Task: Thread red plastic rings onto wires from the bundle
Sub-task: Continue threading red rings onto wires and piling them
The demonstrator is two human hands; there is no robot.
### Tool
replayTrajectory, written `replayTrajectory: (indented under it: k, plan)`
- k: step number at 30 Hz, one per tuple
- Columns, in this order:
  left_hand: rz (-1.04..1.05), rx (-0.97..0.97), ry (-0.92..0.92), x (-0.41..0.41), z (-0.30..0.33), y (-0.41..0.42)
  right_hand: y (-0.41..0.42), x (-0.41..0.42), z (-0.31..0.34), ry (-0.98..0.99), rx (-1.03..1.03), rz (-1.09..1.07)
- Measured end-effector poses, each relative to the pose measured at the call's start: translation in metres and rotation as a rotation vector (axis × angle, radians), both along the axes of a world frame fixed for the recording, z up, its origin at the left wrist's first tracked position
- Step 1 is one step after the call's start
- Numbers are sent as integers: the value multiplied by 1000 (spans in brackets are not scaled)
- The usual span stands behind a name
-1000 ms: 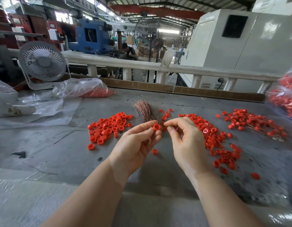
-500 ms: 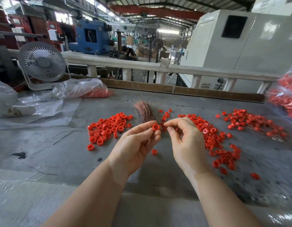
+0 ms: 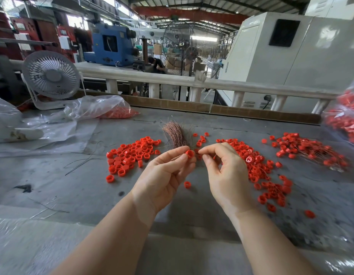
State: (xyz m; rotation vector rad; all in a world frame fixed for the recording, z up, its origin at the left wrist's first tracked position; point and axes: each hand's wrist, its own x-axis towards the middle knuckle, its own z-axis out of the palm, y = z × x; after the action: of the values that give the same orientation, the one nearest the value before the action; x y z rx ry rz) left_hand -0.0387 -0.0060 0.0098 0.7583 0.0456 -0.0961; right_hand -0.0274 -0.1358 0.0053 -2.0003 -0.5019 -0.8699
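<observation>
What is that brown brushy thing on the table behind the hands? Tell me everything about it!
It is the wire bundle, a bunch of very thin copper-brown wires lying on the grey table. Its far end fans out like a broom, with a few loose strands straying sideways. The near end narrows and disappears behind the left hand, so whether that hand touches it cannot be seen. It lies between two scatterings of red rings, close to them.

A single head-worn wide-angle view looks forward and down over the grey bench (image 3: 53, 185); both forearms enter from the lower edge, close to the lens; the bench's far rail (image 3: 241, 86) and the factory hall fill the upper half, bowed by the lens.
</observation>
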Motion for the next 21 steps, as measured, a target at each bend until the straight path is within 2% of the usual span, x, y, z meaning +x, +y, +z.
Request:
replayTrajectory:
  k: [10, 21]
  plan:
    - [0, 48, 2, -1, -1, 1, 0, 0, 1, -4, -6, 3]
    - [-3, -14, -1, -2, 2, 1, 0, -1, 0, -27, -58, 13]
